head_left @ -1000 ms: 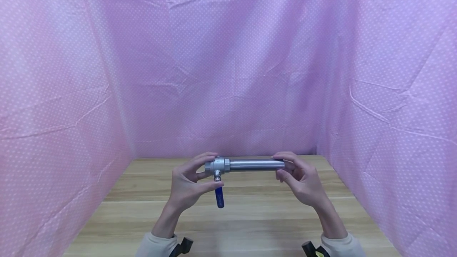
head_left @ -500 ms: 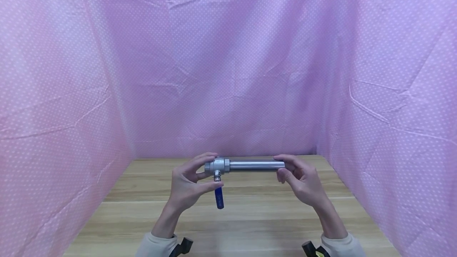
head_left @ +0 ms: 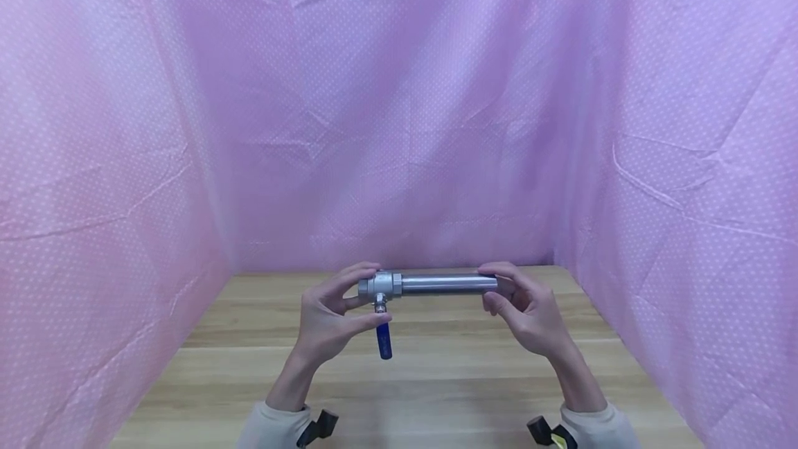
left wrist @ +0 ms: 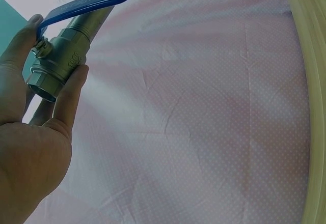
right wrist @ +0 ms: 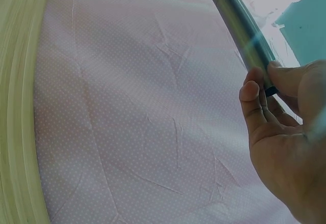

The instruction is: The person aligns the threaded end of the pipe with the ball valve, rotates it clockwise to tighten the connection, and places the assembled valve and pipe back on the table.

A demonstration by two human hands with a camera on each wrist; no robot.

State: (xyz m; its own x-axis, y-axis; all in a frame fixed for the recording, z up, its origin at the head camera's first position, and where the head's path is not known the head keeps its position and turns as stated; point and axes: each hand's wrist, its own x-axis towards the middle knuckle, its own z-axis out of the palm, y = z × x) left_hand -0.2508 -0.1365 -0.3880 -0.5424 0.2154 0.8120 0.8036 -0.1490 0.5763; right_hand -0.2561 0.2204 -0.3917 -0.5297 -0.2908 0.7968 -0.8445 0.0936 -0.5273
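A silver ball valve [head_left: 382,285] with a blue lever handle [head_left: 384,341] is joined to one end of a steel pipe [head_left: 445,284]. The pair is held level above the table. My left hand [head_left: 327,321] grips the valve body, its thumb by the base of the lever. In the left wrist view raised lettering shows on the lever [left wrist: 84,5], and the valve's outer end [left wrist: 46,85] is an open socket. My right hand [head_left: 530,314] pinches the pipe's far end between thumb and fingers. The right wrist view shows that pipe end [right wrist: 270,89] just past the fingertips.
A light wooden table [head_left: 430,380] lies below the hands. Pink dotted curtains [head_left: 399,123] hang at the back and on both sides. Each wrist wears a black camera mount, with one [head_left: 324,425] at the left cuff.
The hands, valve and pipe keep almost the same place. The right fingers shift slightly on the pipe end, and the head view tilts a little.
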